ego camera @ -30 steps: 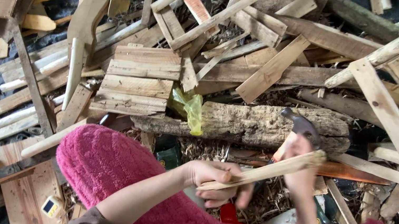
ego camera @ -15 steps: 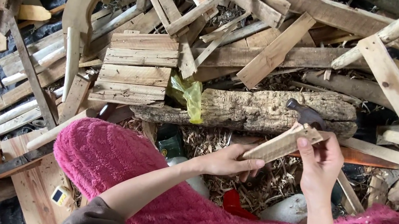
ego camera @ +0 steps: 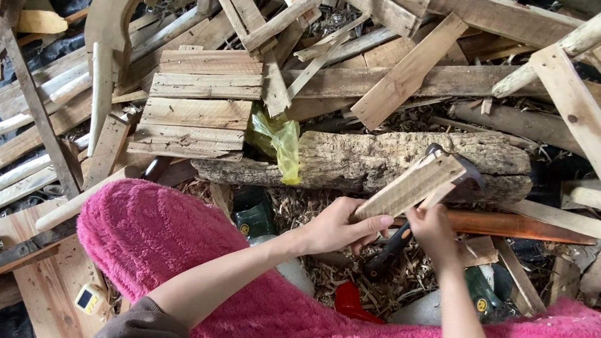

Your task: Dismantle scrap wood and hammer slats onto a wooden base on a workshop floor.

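My left hand (ego camera: 335, 227) grips the lower end of a short flat wood piece (ego camera: 410, 186), which slants up and rests against a rough log (ego camera: 366, 163). My right hand (ego camera: 432, 228) is closed around the black handle of a hatchet (ego camera: 390, 254), right beside the wood piece. The hatchet's dark head (ego camera: 468, 175) shows just behind the wood's upper end, over the log. Both forearms reach out over my knees in fluffy pink trousers (ego camera: 168, 244).
Scrap planks and broken pallets lie piled all around, with a stack of short boards (ego camera: 198, 104) left of the log. A yellow-green plastic bag (ego camera: 281, 142) hangs at the log's left end. An orange-brown shaft (ego camera: 516, 227) lies to the right, a red object (ego camera: 352, 302) between my knees.
The wood piece went from lying low across my hands up to the log, now slanting steeply. My right hand shifted from the wood's end to the hatchet handle beside it.
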